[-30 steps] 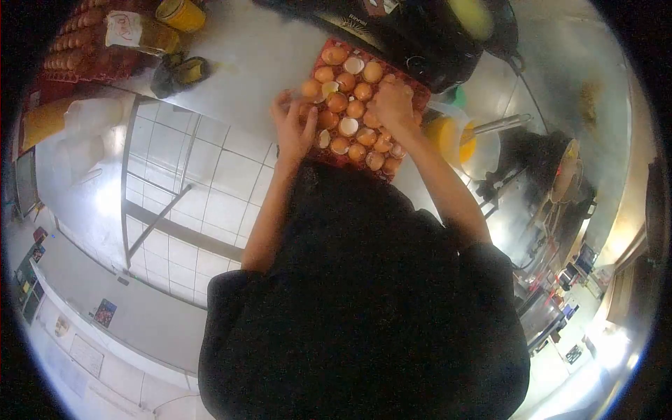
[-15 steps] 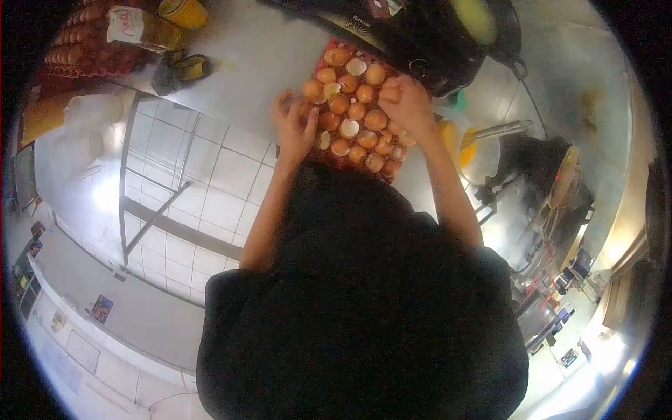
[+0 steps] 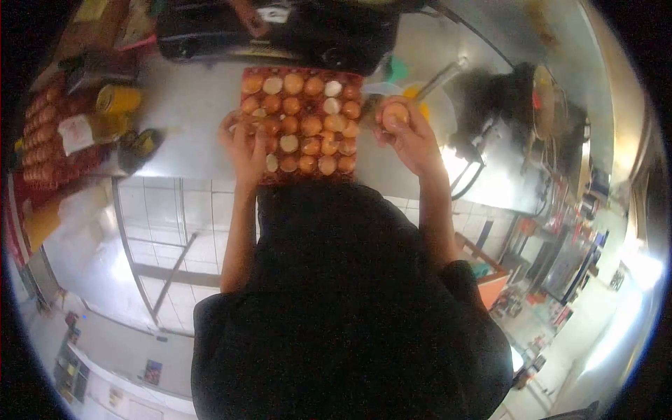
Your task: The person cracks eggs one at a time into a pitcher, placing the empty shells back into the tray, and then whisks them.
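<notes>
My right hand [image 3: 413, 136] is closed around a brown egg [image 3: 396, 114], raised just right of the egg tray. The red egg tray [image 3: 297, 120] holds rows of brown eggs and several opened shells with white insides, such as the empty eggshell [image 3: 288, 143]. At the tray's left edge is my left hand [image 3: 245, 147], its fingers bent over the rim and thumb near the eggs. Just past my right hand is a bowl [image 3: 444, 105] with yellow egg in it, partly hidden by my fingers. A metal utensil handle [image 3: 442, 75] leans out of it.
A black stove [image 3: 280, 38] stands behind the tray. To the left are a yellow container [image 3: 117, 99], a bag with a white label [image 3: 75, 133] and stacked trays of eggs [image 3: 43, 140]. Dark cookware [image 3: 507, 105] sits at the right.
My right hand has lifted an egg from the tray and moved right, towards the bowl. My left hand stays at the tray's left edge. The head view has turned and shifted.
</notes>
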A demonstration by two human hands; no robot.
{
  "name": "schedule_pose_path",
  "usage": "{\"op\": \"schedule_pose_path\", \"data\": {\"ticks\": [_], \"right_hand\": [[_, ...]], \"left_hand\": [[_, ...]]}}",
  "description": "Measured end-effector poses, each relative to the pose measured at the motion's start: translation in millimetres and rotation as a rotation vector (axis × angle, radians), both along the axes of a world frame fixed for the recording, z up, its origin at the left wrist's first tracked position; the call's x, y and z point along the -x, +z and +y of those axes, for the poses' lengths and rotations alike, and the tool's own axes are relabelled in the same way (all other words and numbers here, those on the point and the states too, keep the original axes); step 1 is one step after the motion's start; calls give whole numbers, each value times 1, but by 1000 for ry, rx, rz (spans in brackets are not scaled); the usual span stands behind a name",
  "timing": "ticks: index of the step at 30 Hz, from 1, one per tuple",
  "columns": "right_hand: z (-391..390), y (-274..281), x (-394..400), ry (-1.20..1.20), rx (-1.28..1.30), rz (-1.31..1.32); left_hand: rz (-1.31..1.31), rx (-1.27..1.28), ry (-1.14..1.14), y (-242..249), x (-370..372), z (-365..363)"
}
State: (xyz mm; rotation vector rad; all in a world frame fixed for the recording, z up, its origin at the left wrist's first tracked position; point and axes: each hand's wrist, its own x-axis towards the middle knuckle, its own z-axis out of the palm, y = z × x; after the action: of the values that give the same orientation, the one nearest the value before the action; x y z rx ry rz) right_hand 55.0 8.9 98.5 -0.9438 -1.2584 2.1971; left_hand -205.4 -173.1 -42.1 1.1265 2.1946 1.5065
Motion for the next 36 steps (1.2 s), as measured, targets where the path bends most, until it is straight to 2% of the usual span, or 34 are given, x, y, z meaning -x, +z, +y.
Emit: {"op": "schedule_pose_path", "data": {"ticks": [2,5,8,12,13,17,20,23,26,29,32,36], "right_hand": [[-4,6,-27,-122,-135,-168],[-13,14,-58,-362,-312,-493],[-14,-7,-91,-363,-973,-811],[-29,-3,-72,-397,-1047,-935],[-30,-9,-69,-379,-1147,-886],[-36,-34,-71,-470,-1175,-960],[-37,-16,-69,-607,-1122,-971],[-33,-30,-71,-584,-1191,-937],[-33,-37,-69,-542,-1071,-987],[-31,-29,-69,-608,-1175,-957],[-28,-51,-74,-537,-1133,-964],[-27,-46,-77,-547,-1130,-951]], "left_hand": [[111,53,-65,22,-5,13],[83,34,-159,43,-19,36],[82,-14,-271,45,-34,58],[175,-51,-422,66,-60,88],[169,-60,-473,66,-65,95],[146,-159,-628,69,-89,113],[71,-115,-741,71,-100,120],[37,-113,-841,72,-107,128],[64,-112,-854,83,-114,133],[52,-130,-897,85,-115,140],[83,-112,-897,90,-117,143],[24,-112,-953,91,-120,147]]}}
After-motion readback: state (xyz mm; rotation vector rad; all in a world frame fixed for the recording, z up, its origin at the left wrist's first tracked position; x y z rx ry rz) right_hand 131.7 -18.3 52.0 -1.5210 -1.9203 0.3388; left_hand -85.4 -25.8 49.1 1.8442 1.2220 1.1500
